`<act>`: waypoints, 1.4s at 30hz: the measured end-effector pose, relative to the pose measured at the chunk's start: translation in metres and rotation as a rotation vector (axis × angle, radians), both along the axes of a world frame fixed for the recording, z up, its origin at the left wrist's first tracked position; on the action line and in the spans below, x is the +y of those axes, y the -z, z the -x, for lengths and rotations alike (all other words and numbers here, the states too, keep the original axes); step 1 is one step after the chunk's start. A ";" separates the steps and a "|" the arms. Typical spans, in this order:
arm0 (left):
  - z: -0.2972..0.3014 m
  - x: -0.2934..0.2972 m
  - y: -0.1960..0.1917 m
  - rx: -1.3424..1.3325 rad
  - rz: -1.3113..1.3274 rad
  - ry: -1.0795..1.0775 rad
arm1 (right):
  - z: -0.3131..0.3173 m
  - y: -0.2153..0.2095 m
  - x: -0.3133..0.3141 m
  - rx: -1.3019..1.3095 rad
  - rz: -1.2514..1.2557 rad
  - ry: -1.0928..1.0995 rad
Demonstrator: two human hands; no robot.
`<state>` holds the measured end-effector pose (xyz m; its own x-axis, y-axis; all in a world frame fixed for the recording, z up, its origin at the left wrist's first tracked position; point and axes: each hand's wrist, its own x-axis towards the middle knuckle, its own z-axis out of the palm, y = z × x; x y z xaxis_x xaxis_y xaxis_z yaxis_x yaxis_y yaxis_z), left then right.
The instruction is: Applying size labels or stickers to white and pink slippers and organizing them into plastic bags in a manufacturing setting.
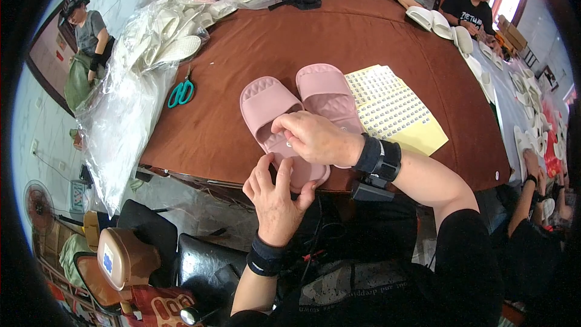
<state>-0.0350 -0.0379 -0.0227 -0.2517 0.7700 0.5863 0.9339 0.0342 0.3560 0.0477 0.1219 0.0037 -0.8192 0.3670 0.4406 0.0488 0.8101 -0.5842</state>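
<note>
Pink slippers, one pair: lying on the brown-covered bench (242, 42) in front of the person, toes pointing away. The left slipper (270, 102) lies under both hands; the right slipper (325, 83) lies just beside it, its heel part partly hidden by an arm.

Left hand (277, 197): at the heel of the left slipper, fingers spread, thumb apart from them at the heel's edge. Black band at the wrist.

Right hand (318, 137): above the insole of the same slipper, fingers curled inward; whether the tips pinch anything cannot be told, the hand itself covering them. Black band at the wrist.

Label sheets (392, 106), yellow and white, in rows: to the right of the slippers.

Scissors (181, 94), teal handles: to the left.

Clear plastic bag (124, 124), with whitish slippers: at the bench's left edge.
</note>
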 end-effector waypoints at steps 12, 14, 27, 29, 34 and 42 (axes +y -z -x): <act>0.001 0.000 0.001 -0.003 0.000 0.002 | -0.002 -0.006 -0.002 -0.004 0.048 -0.003; 0.001 -0.001 0.001 -0.001 0.001 0.005 | -0.002 -0.006 -0.002 0.003 0.013 -0.006; 0.000 0.000 0.001 0.000 -0.002 0.001 | -0.002 -0.002 -0.003 -0.023 -0.079 -0.008; 0.000 -0.001 0.001 0.004 -0.009 0.000 | -0.002 -0.004 -0.004 -0.044 -0.100 -0.013; 0.000 0.000 0.001 0.002 -0.002 0.002 | -0.001 -0.004 -0.005 -0.066 -0.155 -0.026; 0.000 0.000 0.000 -0.011 0.006 0.005 | -0.002 -0.006 -0.008 -0.075 -0.180 -0.022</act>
<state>-0.0346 -0.0384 -0.0224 -0.2543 0.7748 0.5788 0.9301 0.0319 0.3658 0.0501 0.1139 0.0101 -0.8592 0.2697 0.4349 0.0684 0.9027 -0.4248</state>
